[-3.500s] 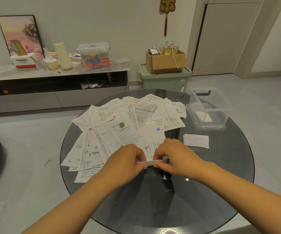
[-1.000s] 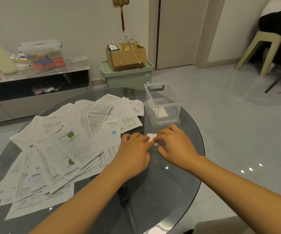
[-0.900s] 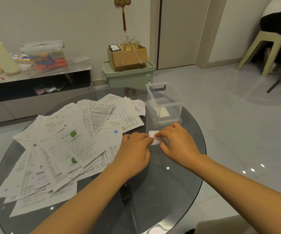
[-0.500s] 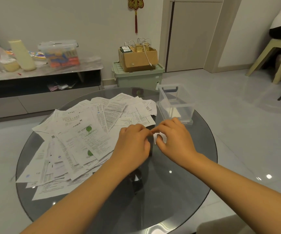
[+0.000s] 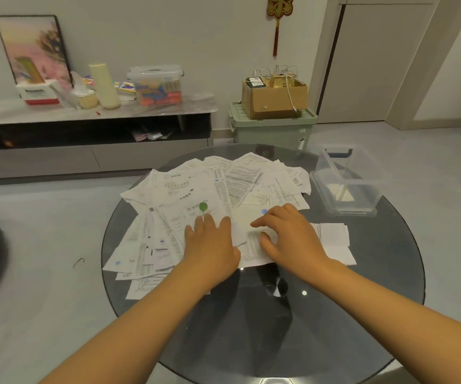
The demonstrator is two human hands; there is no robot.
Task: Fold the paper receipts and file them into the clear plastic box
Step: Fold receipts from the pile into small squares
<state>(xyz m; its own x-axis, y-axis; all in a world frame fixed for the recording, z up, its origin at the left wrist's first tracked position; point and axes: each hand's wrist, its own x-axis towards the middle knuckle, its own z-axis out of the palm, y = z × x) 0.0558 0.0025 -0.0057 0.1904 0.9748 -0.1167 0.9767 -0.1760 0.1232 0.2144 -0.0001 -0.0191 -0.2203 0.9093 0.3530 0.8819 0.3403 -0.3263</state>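
"What was on that round glass table (image 5: 334,314) when you looked?"

"Mostly the heap of receipts (image 5: 196,195), fanned from about nine o'clock across to one o'clock. The clear plastic box (image 5: 345,187) sat at two o'clock, uncovered, with what looked like a few pale slips already on its floor. Just short of it, at three o'clock, lay two folded slips (image 5: 333,241), not yet filed."

"And the hands?"

"Both were on the near edge of the heap. The left hand (image 5: 210,245) lay flat, fingers straight, pressing the sheets down. The right hand (image 5: 287,236) was spread with fingers loosely bent over one receipt (image 5: 254,245), touching it; I couldn't make out a real pinch."

"How would that paper behave?"

"Thin, limp and nearly weightless, I'd guess, and likely to skate on glass. I'd have pinned the neighbours with the flat hand, then lifted the sheet by a free corner or its near edge. It should crease easily, and tear if tugged."
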